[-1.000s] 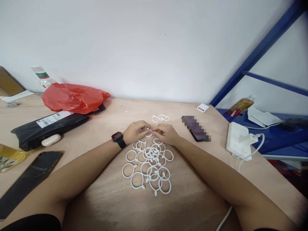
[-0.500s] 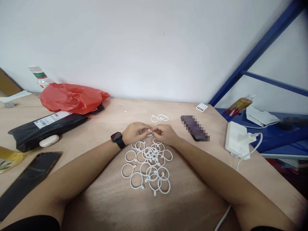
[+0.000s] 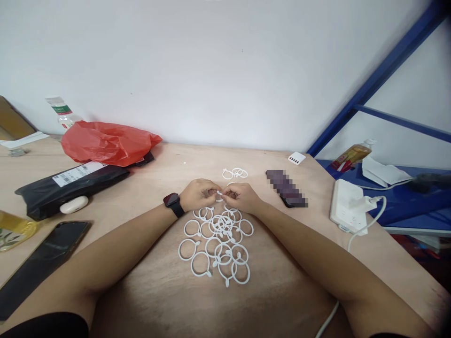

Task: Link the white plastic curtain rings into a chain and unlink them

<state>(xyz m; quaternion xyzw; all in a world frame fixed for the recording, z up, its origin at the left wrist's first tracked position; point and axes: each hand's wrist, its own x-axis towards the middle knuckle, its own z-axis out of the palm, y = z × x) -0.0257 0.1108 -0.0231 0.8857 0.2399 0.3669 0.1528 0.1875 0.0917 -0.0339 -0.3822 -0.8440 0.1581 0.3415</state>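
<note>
My left hand [image 3: 199, 194] and my right hand [image 3: 243, 196] meet at the middle of the table, fingertips pinched. Between them they grip a white curtain ring [image 3: 219, 193], mostly hidden by the fingers. Just below lies an overlapping heap of white curtain rings [image 3: 221, 225], each with a small eyelet tab. Nearer to me, more rings such as this lone one [image 3: 200, 264] spread over the wood. Beyond my hands sits a small group of rings [image 3: 239, 173].
To the left are a red plastic bag [image 3: 109, 143], a black parcel [image 3: 73, 190], a white case [image 3: 73, 204] and a dark phone [image 3: 59, 249]. On the right are a blurred-out phone [image 3: 286, 188], a white charger [image 3: 296, 158] and a power strip [image 3: 347, 206] with a cable.
Both hands stay in place, with the fingertips shifting slightly on the ring. The whole view has moved a few pixels; the other rings lie as before.
</note>
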